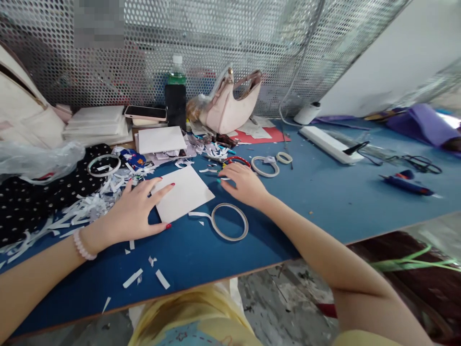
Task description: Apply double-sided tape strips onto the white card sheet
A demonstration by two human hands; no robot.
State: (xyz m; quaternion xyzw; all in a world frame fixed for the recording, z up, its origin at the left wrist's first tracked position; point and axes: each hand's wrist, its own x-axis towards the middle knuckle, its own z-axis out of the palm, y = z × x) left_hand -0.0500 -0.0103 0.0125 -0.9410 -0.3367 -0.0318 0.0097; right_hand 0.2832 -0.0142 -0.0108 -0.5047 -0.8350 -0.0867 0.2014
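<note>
My left hand (139, 209) lies with fingers spread over the left edge of a square white card (183, 193). The card rests flat on the blue table. My right hand (243, 184) is just beyond the card's right corner, thumb and forefinger curled close together; what is between them, if anything, is too small to make out. Directly behind it shows the red handle of scissors (238, 159), partly hidden by the hand. A roll of white double-sided tape (230, 222) lies in front of the right hand, its loose end reaching toward the card.
Paper strips (91, 204) heap on the left beside black dotted cloth (43, 185). Behind are stacked white cards (95, 120), a phone (146, 113), a bottle (176, 72) and a pink handbag (230, 108). Rightward lie tape rolls (265, 166), a power strip (331, 145) and a blue glue gun (406, 182).
</note>
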